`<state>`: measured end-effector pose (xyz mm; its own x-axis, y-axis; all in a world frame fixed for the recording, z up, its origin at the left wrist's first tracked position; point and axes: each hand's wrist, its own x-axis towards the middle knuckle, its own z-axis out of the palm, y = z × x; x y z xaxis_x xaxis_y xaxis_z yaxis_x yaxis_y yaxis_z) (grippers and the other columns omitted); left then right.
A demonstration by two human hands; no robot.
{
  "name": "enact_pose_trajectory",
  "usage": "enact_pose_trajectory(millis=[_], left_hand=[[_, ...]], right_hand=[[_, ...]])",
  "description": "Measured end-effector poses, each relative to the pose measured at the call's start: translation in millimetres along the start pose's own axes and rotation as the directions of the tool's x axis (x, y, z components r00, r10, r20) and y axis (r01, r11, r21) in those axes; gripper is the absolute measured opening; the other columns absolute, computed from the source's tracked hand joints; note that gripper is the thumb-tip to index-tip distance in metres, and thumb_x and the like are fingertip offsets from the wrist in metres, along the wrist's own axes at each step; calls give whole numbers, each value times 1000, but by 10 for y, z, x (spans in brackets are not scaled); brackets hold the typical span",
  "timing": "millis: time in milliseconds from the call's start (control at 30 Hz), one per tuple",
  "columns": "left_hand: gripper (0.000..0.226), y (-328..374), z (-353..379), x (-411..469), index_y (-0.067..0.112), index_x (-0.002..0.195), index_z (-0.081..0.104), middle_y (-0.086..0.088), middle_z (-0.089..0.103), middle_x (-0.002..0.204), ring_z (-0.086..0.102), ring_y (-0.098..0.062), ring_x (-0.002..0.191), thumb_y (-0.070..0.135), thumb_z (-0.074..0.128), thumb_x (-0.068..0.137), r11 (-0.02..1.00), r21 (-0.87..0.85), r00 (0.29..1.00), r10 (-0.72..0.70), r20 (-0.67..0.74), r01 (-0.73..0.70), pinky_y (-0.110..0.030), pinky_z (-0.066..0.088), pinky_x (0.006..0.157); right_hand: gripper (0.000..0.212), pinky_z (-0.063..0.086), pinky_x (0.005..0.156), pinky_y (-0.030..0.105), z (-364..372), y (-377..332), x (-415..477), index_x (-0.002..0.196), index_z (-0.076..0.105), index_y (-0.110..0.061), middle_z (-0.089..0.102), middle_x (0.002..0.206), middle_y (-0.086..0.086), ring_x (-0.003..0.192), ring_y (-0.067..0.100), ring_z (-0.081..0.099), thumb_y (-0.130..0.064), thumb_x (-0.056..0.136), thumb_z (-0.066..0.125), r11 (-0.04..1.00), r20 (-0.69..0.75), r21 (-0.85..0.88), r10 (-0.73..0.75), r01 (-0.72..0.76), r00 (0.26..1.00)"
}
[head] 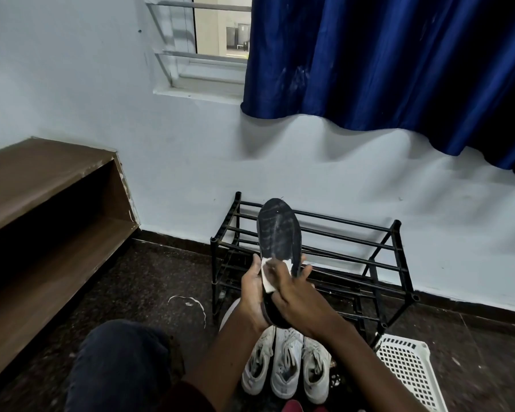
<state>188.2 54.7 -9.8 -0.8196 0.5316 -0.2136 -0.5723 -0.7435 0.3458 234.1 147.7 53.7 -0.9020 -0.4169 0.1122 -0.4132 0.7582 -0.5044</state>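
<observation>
White folded cloth lies under the fingers of the right hand, which are laid nearly flat across it and press it against the tread, while the thumb spreads out to the sole's right edge. The cloth sits on the heel half of a black shoe with a worn, ridged rubber sole, held sole-up and toe pointing away. The left hand grips this shoe from the left, its fingers curled round the heel end and its thumb up beside the cloth. The shoe is held in the air in front of a low black metal bar rack that stands against the pale wall. Three scuffed white lace-up sneakers lie side by side on the dark speckled floor below the hands, and a white plastic lattice basket lies just right of them, near the rack's front leg.
</observation>
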Motion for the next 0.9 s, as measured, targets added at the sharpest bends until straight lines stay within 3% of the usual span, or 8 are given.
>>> enact_pose_trajectory(millis=[67, 167, 233, 333, 467, 667, 800, 900], left_hand=[[83, 72, -5, 20, 5, 135, 47, -13, 57, 124, 60, -30, 108, 69, 23, 89, 999, -44, 1000, 7, 0, -7, -43, 49, 92], [85, 135, 14, 22, 1, 136, 44, -15, 54, 128, 58, -29, 107, 69, 26, 89, 995, -96, 1000, -1, -7, 0, -37, 53, 78], [84, 138, 22, 21, -1, 132, 49, -16, 56, 126, 59, -29, 106, 68, 29, 88, 994, -109, 1000, -16, -15, 14, -35, 53, 76], [80, 111, 20, 18, -1, 128, 54, -16, 57, 125, 62, -30, 101, 65, 38, 86, 996, -91, 999, -21, -33, 18, -35, 53, 74], [73, 77, 8, 14, 0, 119, 62, -17, 61, 117, 59, -34, 106, 62, 38, 89, 997, -71, 997, -25, -73, 19, -41, 51, 85], [60, -9, 66, -78, -2, 104, 70, -21, 67, 104, 69, -32, 93, 49, 43, 86, 998, -66, 1000, -9, 2, 9, -41, 56, 80], [67, 63, 106, -64, -1, 118, 63, -23, 61, 117, 64, -33, 104, 54, 40, 88, 998, -34, 999, -44, 4, 44, -42, 52, 87], [69, 105, 56, -18, -2, 129, 52, -21, 58, 122, 62, -33, 103, 55, 36, 93, 996, -87, 1000, 16, -19, -17, -36, 55, 80]], right_hand=[[36, 37, 68, 33, 46, -28, -138, 127, 33, -12, 51, 118, 16, 90, 31, 53, -7, 92, 37, 997, 10, -16, -79, 79, 997], [32, 31, 63, 26, 152, 18, -288, 123, 42, -16, 59, 109, 10, 86, 26, 56, -6, 92, 40, 989, -47, -68, -138, 135, 989], [25, 33, 60, 19, 147, 41, -324, 111, 53, -19, 64, 95, 3, 79, 16, 58, -8, 91, 42, 990, -102, -9, -140, 139, 985], [18, 48, 56, 23, 141, 70, -303, 83, 64, -20, 66, 73, -5, 67, 4, 63, -16, 87, 47, 981, -163, 53, -174, 185, 971], [13, 46, 48, 21, 107, 49, -127, 62, 66, -12, 63, 60, 1, 56, 12, 62, -2, 68, 60, 986, -239, -50, -168, 160, 956], [21, 50, 59, 30, 42, 143, 196, 75, 73, -12, 71, 71, 4, 65, 16, 66, 5, 66, 68, 1000, -439, -17, -7, -1, 898], [29, 49, 73, 25, 110, 32, 84, 75, 74, -8, 72, 78, 5, 75, 20, 67, 13, 62, 59, 989, -395, -49, -145, 137, 907], [27, 50, 68, 25, 195, -32, -104, 71, 72, -10, 71, 78, 0, 74, 11, 64, 12, 59, 62, 967, -366, -13, -242, 255, 899]])
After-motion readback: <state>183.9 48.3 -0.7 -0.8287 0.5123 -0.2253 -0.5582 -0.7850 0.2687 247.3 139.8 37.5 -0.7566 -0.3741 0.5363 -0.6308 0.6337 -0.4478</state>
